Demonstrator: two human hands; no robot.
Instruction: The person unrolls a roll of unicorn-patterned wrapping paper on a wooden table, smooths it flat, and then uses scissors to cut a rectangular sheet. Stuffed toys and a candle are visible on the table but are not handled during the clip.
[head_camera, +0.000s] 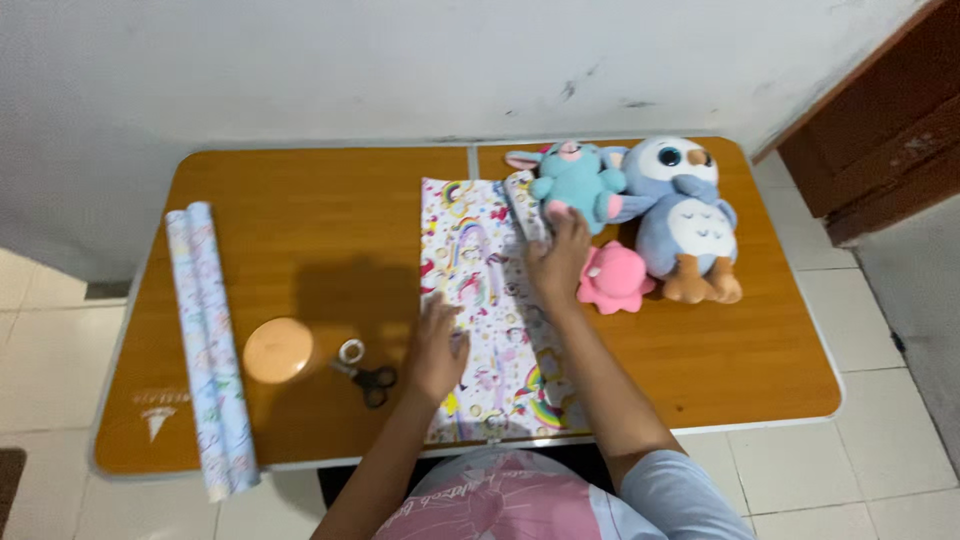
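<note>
Pink-shirted person's left hand (437, 345) lies spread flat on printed wrapping paper (480, 300) mid-table, right hand (557, 255) pinching its curling far edge: thin, light, likely creases and slips, best gripped at edges.

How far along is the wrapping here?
Early. Done: patterned wrapping sheet laid flat on the table. In hand: left hand presses it, right hand is at its rolled far corner. Left: plush toys unwrapped beside it; scissors and tape lie to its left.
</note>
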